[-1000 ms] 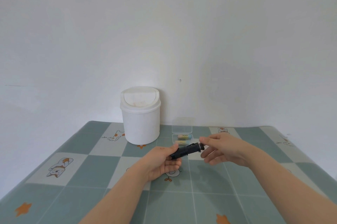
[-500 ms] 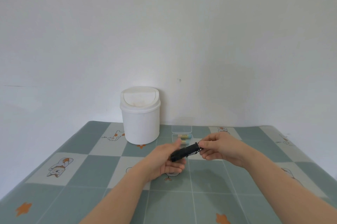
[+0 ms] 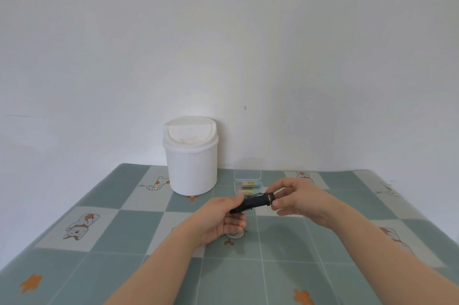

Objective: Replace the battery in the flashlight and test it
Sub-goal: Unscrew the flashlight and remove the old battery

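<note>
A small black flashlight [image 3: 253,202] is held level above the table between both hands. My left hand [image 3: 221,217] grips its near, narrow end from below. My right hand [image 3: 295,198] pinches the far, wider end with thumb and fingertips. Just behind the flashlight, two yellow-and-blue batteries [image 3: 249,183] lie in a clear plastic case whose lid [image 3: 247,170] stands open against the wall. The lower battery is partly hidden by the flashlight.
A white bin [image 3: 190,155] with a swing lid stands at the back of the table, left of the batteries. The table [image 3: 273,255] has a green and grey checked cloth with cartoon animals. A white wall rises right behind it.
My right hand closed its fingers on the flashlight's far end, then shifted its grip slightly. The flashlight stays in nearly the same place. My left hand has barely moved.
</note>
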Demonstrator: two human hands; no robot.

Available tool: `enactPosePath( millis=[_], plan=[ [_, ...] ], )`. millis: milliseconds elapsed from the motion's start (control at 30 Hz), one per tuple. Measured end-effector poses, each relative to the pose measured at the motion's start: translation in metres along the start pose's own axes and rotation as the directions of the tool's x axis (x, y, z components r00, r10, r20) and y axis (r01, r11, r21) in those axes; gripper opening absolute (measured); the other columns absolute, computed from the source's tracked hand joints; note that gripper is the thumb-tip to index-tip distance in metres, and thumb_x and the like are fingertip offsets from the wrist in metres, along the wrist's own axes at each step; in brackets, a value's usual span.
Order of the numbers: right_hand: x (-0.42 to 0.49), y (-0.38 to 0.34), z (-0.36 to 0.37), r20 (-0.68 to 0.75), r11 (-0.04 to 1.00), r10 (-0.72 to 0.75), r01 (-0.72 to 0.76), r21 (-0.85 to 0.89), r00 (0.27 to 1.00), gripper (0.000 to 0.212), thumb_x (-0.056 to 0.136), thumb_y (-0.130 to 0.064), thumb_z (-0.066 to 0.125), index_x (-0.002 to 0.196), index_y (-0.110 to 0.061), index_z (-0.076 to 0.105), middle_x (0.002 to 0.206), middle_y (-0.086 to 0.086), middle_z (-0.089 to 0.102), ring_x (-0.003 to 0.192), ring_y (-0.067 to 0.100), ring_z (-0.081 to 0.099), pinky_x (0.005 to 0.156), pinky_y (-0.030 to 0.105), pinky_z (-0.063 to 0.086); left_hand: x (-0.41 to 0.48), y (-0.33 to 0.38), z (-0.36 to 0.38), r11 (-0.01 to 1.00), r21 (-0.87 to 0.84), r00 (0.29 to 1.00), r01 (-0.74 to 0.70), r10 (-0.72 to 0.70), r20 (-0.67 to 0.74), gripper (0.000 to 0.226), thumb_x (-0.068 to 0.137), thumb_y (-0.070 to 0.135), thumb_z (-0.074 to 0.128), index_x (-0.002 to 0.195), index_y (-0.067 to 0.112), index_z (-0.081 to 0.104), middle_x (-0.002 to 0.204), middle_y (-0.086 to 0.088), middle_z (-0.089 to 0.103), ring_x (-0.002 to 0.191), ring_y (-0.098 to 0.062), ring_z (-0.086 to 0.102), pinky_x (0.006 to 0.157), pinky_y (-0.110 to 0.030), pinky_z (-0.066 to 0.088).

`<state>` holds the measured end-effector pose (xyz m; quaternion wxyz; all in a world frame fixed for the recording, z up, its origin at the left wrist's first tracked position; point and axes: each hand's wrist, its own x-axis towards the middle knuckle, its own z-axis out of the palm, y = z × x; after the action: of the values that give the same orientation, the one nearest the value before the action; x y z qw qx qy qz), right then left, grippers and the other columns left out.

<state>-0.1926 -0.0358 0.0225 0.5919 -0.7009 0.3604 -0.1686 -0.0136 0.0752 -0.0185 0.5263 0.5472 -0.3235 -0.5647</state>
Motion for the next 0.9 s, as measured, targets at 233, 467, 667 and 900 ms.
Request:
enactPosePath(
  millis=[233, 467, 667, 900],
  plan=[
    [-0.001, -0.002, 0.006, 0.011, 0.994, 0.108, -0.107, -0.034, 0.994, 0.036, 0.085, -0.033, 0.065, 0.104, -0.002, 0.064, 0.085, 0.018, 0.07, 0.063, 0.02, 0.068, 0.059, 0.026, 0.058, 0.002, 0.0, 0.0, 1.0, 0.005, 1.0, 0.022, -0.022, -0.019, 0.035, 0.091, 0.038, 0.055, 0.089, 0.003, 0.06, 0.062, -0.007, 0.062, 0.048, -0.012, 0.061, 0.046, -0.02, 0.053],
    [0.001, -0.001, 0.003, -0.01, 0.997, 0.07, -0.07, -0.029, 0.997, 0.025, 0.084, -0.02, 0.069, 0.103, -0.004, 0.064, 0.092, 0.017, 0.067, 0.07, 0.021, 0.069, 0.061, 0.026, 0.058, 0.001, 0.001, 0.001, 0.999, -0.001, 0.999, 0.033, -0.033, -0.024, 0.034, 0.092, 0.037, 0.055, 0.089, 0.003, 0.06, 0.061, -0.008, 0.063, 0.048, -0.012, 0.062, 0.046, -0.02, 0.054],
    [0.003, 0.0, 0.002, -0.034, 0.998, 0.028, -0.029, -0.049, 0.999, 0.013, 0.082, -0.001, 0.067, 0.094, -0.002, 0.065, 0.079, 0.013, 0.066, 0.064, 0.018, 0.065, 0.061, 0.025, 0.057, 0.002, 0.001, 0.001, 0.999, 0.003, 0.998, 0.048, -0.048, -0.03, 0.036, 0.091, 0.038, 0.055, 0.089, 0.002, 0.06, 0.061, -0.008, 0.063, 0.049, -0.013, 0.062, 0.048, -0.02, 0.055],
    [0.012, 0.007, -0.001, -0.216, 0.996, -0.089, 0.089, -0.01, 0.972, 0.027, 0.069, 0.015, 0.067, 0.085, -0.005, 0.06, 0.083, 0.015, 0.059, 0.07, 0.024, 0.062, 0.067, 0.029, 0.061, 0.002, 0.003, -0.001, 0.994, -0.059, 0.995, 0.087, -0.09, -0.036, 0.038, 0.093, 0.038, 0.052, 0.087, 0.002, 0.06, 0.06, -0.007, 0.063, 0.049, -0.014, 0.063, 0.048, -0.022, 0.055]
  ],
)
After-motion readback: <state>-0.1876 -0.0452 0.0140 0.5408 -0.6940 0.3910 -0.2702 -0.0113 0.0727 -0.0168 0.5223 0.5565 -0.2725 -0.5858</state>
